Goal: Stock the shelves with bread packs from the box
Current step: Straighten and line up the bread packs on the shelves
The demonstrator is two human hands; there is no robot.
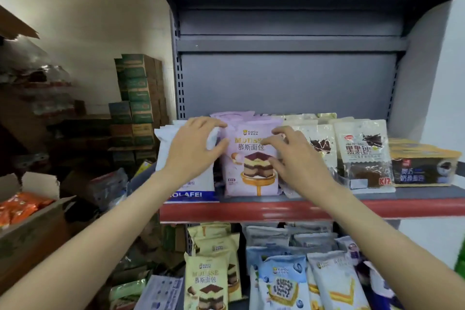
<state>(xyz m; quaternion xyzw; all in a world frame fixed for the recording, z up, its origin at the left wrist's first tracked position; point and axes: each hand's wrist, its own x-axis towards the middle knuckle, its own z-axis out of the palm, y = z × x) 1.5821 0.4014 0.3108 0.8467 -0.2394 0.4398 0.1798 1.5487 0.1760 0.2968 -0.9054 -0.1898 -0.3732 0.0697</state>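
From the head view, both hands reach onto the shelf (pixel 312 209) with the red front lip. The left hand (pixel 193 148) has its grip spread wide, thumb against the left edge of the lilac bread pack (pixel 250 166) and fingers draped over the top of the white pack (pixel 186 158) beside it. The right hand (pixel 294 156) is also apart, fingertips resting on the lilac pack's right side — neither grip is clamped on anything. The lilac pack stands upright near the shelf's front edge, left of centre, printed "XianDu", "MOUSSE" and 慕斯面包 above a layered cake picture. The white pack's base reads "OLAFEI". To the right stand clear packs of dark bread (pixel 364 156) marked 黑黑包, then a dark boxed pack (pixel 425 166) at the right end. Below sit yellow "MOUSSE" packs (pixel 208 282) and blue ones (pixel 281 282). At the far left an open cardboard box (pixel 32 221) holds orange packets.
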